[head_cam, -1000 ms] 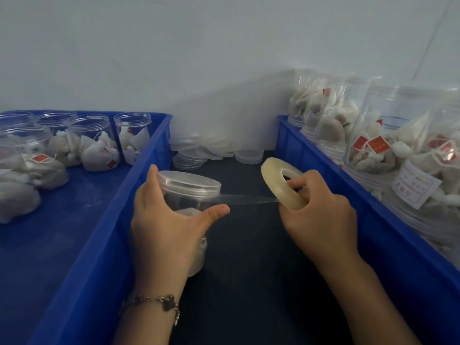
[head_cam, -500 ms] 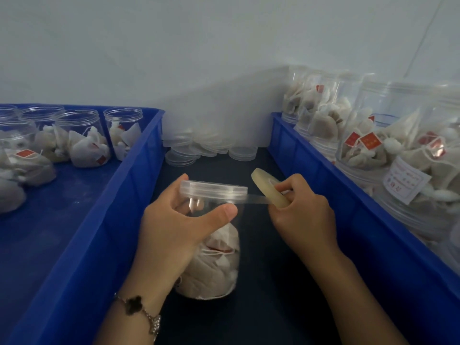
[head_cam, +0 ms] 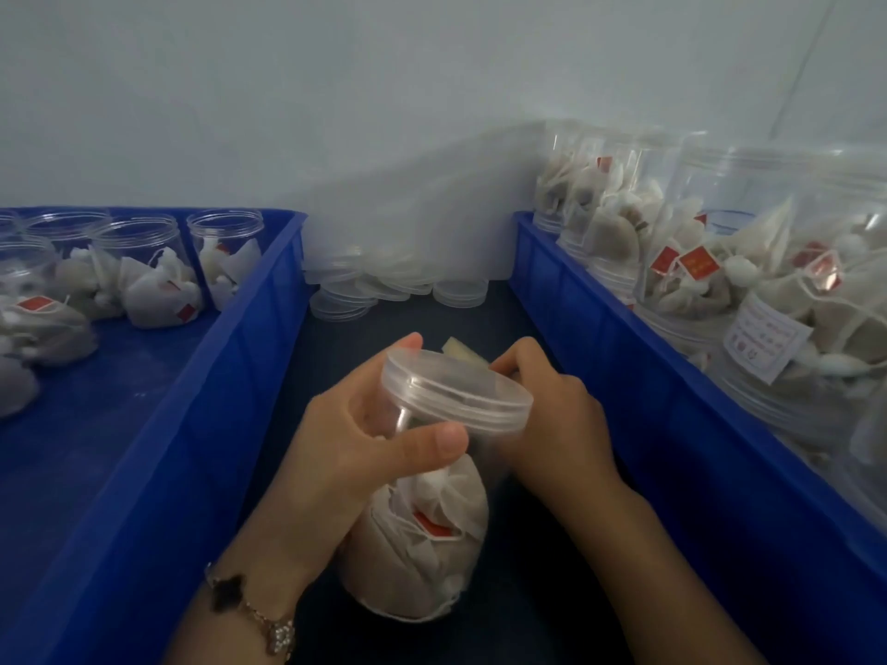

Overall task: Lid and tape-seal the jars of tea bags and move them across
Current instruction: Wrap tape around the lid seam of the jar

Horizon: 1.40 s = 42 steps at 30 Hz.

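- Left hand [head_cam: 355,448] is wrapped around the neck of the clear plastic jar stuffed with white tea bags [head_cam: 422,535], thumb across the front just under the lid, fingers curled round the far side. So it's gripping the jar, held up and tilted over the dark strip of table [head_cam: 523,592] between the two crates.
- The see-through plastic screw lid [head_cam: 456,393] is sitting on that jar.
- Right hand [head_cam: 552,415] is tucked in behind the jar with fingers curled, pinching the pale translucent roll of tape [head_cam: 463,350]. I only see a sliver of the roll poking out past the lid's far edge.
- Can't make out the tape strip itself from here, too blurry.
- Blue plastic crate on the left [head_cam: 259,328] has open, unlidded jars of tea bags [head_cam: 144,276] along its back.
- Blue plastic crate on the right [head_cam: 624,357] is packed with lidded jars stacked up [head_cam: 720,261].
- Loose spare clear lids [head_cam: 384,290] are piled against the wall between the crates.
- Gold bracelet with a dark clover charm [head_cam: 249,607] on the left wrist.
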Tool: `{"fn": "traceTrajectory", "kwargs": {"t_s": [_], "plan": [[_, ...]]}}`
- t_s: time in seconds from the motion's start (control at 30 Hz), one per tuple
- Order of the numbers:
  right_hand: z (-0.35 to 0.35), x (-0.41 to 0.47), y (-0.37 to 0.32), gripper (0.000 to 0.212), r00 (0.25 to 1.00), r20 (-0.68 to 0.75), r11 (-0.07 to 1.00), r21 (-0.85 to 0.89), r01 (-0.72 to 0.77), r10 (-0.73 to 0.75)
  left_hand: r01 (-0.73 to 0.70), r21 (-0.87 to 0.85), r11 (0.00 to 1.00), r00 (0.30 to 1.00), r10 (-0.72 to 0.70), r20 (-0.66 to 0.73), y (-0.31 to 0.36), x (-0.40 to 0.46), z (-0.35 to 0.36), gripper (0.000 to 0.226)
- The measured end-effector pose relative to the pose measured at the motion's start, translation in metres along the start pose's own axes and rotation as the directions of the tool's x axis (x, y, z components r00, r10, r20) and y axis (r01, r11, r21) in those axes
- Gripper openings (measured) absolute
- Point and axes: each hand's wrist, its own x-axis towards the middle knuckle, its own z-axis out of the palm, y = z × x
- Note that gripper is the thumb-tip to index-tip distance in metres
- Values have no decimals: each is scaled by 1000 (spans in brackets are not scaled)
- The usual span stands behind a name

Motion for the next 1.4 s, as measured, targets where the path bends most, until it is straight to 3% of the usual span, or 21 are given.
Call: {"fn": "traceTrajectory", "kwargs": {"t_s": [0.07, 0.17, 0.3, 0.37, 0.43, 0.5, 0.57, 0.67, 0.73, 0.83, 0.9, 0.97, 1.03, 1.1, 1.2, 1.27, 1.4], "plan": [[-1, -2, 1, 28, 998, 46, 995, -88, 35, -31, 16, 93, 996, 999, -19, 26, -2, 13, 4, 118], [-1, -4, 3, 27, 999, 39, 996, -86, 32, -28, 110, 105, 988, 992, -102, -80, -6, 25, 3, 149], [1, -5, -1, 25, 999, -22, 997, -70, 25, -27, 32, 220, 975, 976, 17, -218, -6, 7, 9, 91], [2, -5, -3, 21, 998, -68, 999, -52, 10, -14, 6, 287, 958, 902, 119, -416, -7, 5, 6, 85], [2, -7, -6, 18, 995, -103, 999, -43, 2, -7, -31, 390, 920, 754, 278, -595, -7, 7, 7, 70], [2, -9, -9, 18, 993, -118, 999, -42, 2, -7, -84, 473, 877, 628, 416, -658, -5, 4, 13, 41], [1, -11, -12, 21, 994, -109, 999, -46, -13, 8, -65, 591, 804, 576, 514, -635, -5, 0, 23, 32], [-1, -13, -18, 27, 997, -70, 996, -92, -21, 15, 14, 715, 699, 631, 549, -548, -8, -2, 33, 62], [-1, -15, -22, 34, 999, -54, 995, -95, 0, -5, 91, 638, 764, 707, 402, -582, -5, -1, 36, 95], [3, -15, -23, 38, 998, 58, 999, 28, 19, -21, 207, 535, 819, 724, 240, -646, -5, 3, 32, 122], [5, -14, -22, 40, 988, 154, 987, 160, 2, -27, 204, 479, 854, 710, 207, -673, -6, 5, 25, 115], [6, -13, -19, 34, 991, 118, 981, 193, 35, -59, 157, 442, 883, 710, 210, -673, -7, 6, 19, 97], [5, -12, -16, 28, 988, -23, 985, 87, 152, -151, 114, 428, 897, 729, 217, -649, -9, 7, 14, 91], [0, -13, -13, 38, 957, -162, 970, -68, 234, -242, 94, 417, 904, 758, 206, -618, -10, 8, 8, 92], [-6, -12, -9, 53, 902, -299, 947, -169, 272, -312, 56, 418, 907, 804, 207, -558, -8, 9, 3, 91], [-7, -12, -9, 55, 880, -320, 933, -203, 298, -351, 30, 394, 919, 823, 201, -532, -8, 8, 2, 85], [-10, -8, -8, 49, 939, -234, 949, -250, 193, -253, 27, 285, 958, 869, 118, -481, -4, 5, -3, 69]]}}
